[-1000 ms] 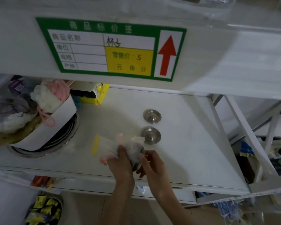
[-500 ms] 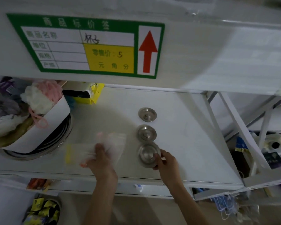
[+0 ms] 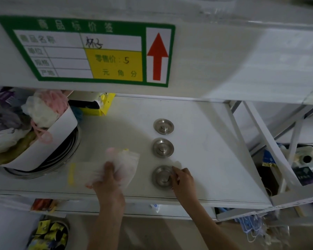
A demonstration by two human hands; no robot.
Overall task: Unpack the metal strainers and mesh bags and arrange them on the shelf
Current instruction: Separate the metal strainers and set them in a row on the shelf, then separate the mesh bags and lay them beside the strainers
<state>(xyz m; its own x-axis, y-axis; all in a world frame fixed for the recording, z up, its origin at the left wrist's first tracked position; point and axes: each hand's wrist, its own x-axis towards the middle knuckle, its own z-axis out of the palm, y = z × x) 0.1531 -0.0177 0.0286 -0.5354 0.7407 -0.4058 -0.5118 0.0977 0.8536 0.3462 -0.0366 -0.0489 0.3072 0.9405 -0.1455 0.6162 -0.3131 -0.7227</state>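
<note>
Three round metal strainers stand in a line on the white shelf [image 3: 206, 141]: a far strainer [image 3: 163, 126], a middle strainer [image 3: 163, 147] and a near strainer [image 3: 161, 176]. My right hand [image 3: 183, 179] rests on the right rim of the near strainer, fingers curled on its edge. To the left, my left hand [image 3: 107, 181] grips a crumpled clear plastic bag [image 3: 123, 165] with a yellow strip, held just above the shelf.
A metal bowl [image 3: 43, 159] at the left holds a white card sleeve and several pastel mesh bags [image 3: 43, 109]. A yellow packet [image 3: 103, 105] lies at the back. Overhead, a shelf edge carries a green price label [image 3: 90, 51]. Cluttered racks stand at the right.
The strainer came out of the plastic bag and now sits on the shelf as the third in the line. My left hand carried the empty bag to the left.
</note>
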